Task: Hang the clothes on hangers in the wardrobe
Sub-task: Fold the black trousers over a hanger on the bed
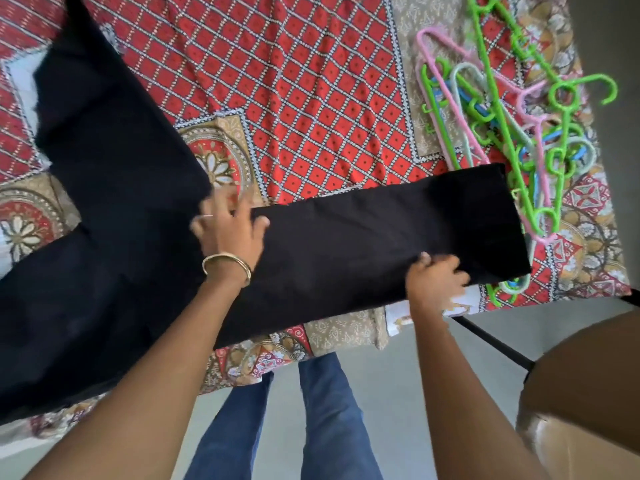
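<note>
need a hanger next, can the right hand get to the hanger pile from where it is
Probably yes: the right hand grips the black garment edge, and the hanger pile lies uncovered just beyond, though it must let go first.

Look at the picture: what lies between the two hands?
In the head view, only a stretch of black cloth lies between the left hand and the right hand; both hands touch it.

A bed covered by a red, diamond-patterned bedspread (311, 81) with tan floral borders carries two things. A large black garment (121, 237) lies spread over its left and near side, one long section stretching right toward the near edge. At the far right, a tangled pile of plastic hangers (512, 116), green, pink, pale grey and blue, rests beside and partly under that section's end.
</note>
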Motion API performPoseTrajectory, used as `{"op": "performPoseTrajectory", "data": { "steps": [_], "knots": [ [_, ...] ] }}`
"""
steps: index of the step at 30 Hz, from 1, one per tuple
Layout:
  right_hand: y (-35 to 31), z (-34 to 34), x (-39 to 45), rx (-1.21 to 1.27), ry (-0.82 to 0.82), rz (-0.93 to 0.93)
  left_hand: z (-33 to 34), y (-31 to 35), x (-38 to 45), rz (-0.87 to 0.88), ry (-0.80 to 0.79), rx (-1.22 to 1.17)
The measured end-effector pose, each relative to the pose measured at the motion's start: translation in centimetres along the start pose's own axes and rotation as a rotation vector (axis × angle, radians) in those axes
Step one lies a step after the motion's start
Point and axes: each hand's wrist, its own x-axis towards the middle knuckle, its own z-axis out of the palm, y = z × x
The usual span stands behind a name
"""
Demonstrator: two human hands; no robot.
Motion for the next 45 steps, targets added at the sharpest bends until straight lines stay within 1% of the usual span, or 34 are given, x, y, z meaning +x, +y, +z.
{"op": "performPoseTrajectory", "data": {
  "steps": [1, 2, 3, 4, 5, 6, 7, 8, 9, 10, 12, 13, 14, 15, 18, 20, 23, 25, 27, 30, 31, 32, 33, 34, 35, 36, 37, 38, 39, 40, 41, 43, 44, 45],
  "knots": [
    [0.4, -0.6, 0.5, 0.004, 0.014, 0.101, -0.5, -0.7, 0.8, -0.151, 0.119, 0.009],
    [0.0, -0.5, -0.1, 0.011, 0.03, 0.128, -1.6, -3.0, 1.6, -0.357, 0.208, 0.004],
    [-0.1, -0.4, -0.8, 0.006, 0.056, 0.103, -2.7, -4.7, 2.3, -0.579, 0.254, -0.029],
    [-0.6, 0.2, -2.4, 0.003, 0.081, 0.031, -3.4, -8.3, 3.1, -0.805, 0.253, -0.08],
    [-1.2, 0.8, -3.5, -0.001, 0.109, -0.057, -4.0, -11.2, 3.6, -0.995, 0.208, -0.15],
    [-1.5, 0.8, -4.0, 0.003, 0.126, -0.14, -3.9, -12.9, 4.4, -1.113, 0.129, -0.257],
    [-2.2, 1.6, -5.7, 0.012, 0.131, -0.229, -4.4, -15.6, 4.5, -1.163, 0.054, -0.373],
    [-2.8, 2.3, -7.0, 0.025, 0.117, -0.293, -4.2, -17.8, 4.5, -1.149, -0.024, -0.458],
    [-3.4, 2.5, -7.2, 0.055, 0.091, -0.325, -3.4, -18.2, 4.9, -1.1, -0.088, -0.523],
    [-4.0, 3.5, -9.0, 0.07, 0.072, -0.358, -3.3, -19.9, 4.4, -1.075, -0.111, -0.578],
    [-4.9, 4.5, -10.6, 0.098, 0.013, -0.407, -2.3, -21.2, 4.3, -1.006, -0.096, -0.681],
    [-5.4, 4.6, -10.9, 0.113, -0.015, -0.44, -1.8, -20.6, 4.6, -0.979, -0.08, -0.736],
    [-5.8, 6.1, -13.5, 0.129, -0.041, -0.491, -1.7, -23.1, 4.0, -0.961, -0.057, -0.784],
    [-6.2, 7.1, -15.3, 0.14, -0.064, -0.531, -2.2, -23.9, 3.7, -0.939, -0.032, -0.818],
    [-7.4, 8.6, -18.4, 0.176, -0.115, -0.629, -3.3, -23.3, 3.6, -0.87, 0.01, -0.846],
    [-7.7, 9.3, -19.6, 0.205, -0.163, -0.644, -4.2, -22.2, 3.6, -0.865, -0.013, -0.997],
    [-7.4, 10.8, -21.7, 0.295, -0.196, -0.613, -6.1, -20.8, 2.9, -0.856, -0.04, -1.434],
    [-7.1, 10.9, -22.2, 0.375, -0.211, -0.568, -7.6, -19.1, 2.2, -0.784, -0.058, -1.54],
    [-6.6, 10.6, -22.7, 0.483, -0.241, -0.499, -8.9, -16.9, 1.0, -0.704, -0.114, -1.548],
    [-4.8, 9.8, -22.7, 0.69, -0.226, -0.345, -9.1, -13.1, -0.9, -0.485, -0.251, -1.467],
    [-4.4, 9.2, -22.0, 0.769, -0.211, -0.297, -8.8, -11.4, -1.3, -0.35, -0.324, -1.379],
    [-4.1, 8.7, -21.4, 0.849, -0.211, -0.249, -8.2, -10.1, -1.9, -0.188, -0.44, -1.206],
    [-3.6, 8.0, -20.0, 0.917, -0.2, -0.192, -7.0, -8.1, -2.6, 0.009, -0.605, -0.95],
    [-3.4, 7.4, -18.9, 0.974, -0.199, -0.152, -6.1, -6.4, -3.4, 0.213, -0.776, -0.634],
    [-3.5, 7.0, -18.6, 1.002, -0.204, -0.127, -5.1, -5.9, -4.6, 0.378, -0.906, -0.304],
    [-2.7, 6.4, -16.9, 1.035, -0.179, -0.092, -3.6, -3.9, -5.9, 0.508, -1.001, -0.028],
    [-2.1, 5.7, -16.0, 1.062, -0.156, -0.075, -2.5, -2.7, -7.2, 0.575, -1.027, 0.136],
    [-2.1, 5.7, -16.0, 1.055, -0.144, -0.075, -2.2, -3.0, -8.2, 0.584, -0.993, 0.227],
    [-1.4, 5.3, -14.9, 1.026, -0.122, -0.086, -1.4, -2.3, -9.2, 0.612, -0.899, 0.265],
    [-1.2, 5.2, -14.3, 0.984, -0.1, -0.131, -1.1, -2.4, -9.6, 0.586, -0.778, 0.25],
    [-1.1, 5.2, -13.7, 0.893, -0.085, -0.221, -0.7, -2.6, -9.7, 0.488, -0.694, 0.18],
    [-1.8, 5.6, -14.0, 0.589, -0.004, -0.553, -0.2, -5.0, -9.5, 0.186, -0.528, -0.007],
    [-2.3, 5.7, -13.6, 0.386, 0.018, -0.717, 0.4, -5.2, -9.2, -0.041, -0.445, -0.156],
    [-3.2, 5.8, -13.7, 0.211, -0.012, -0.861, 0.9, -5.8, -8.6, -0.289, -0.342, -0.333]
  ]
}}
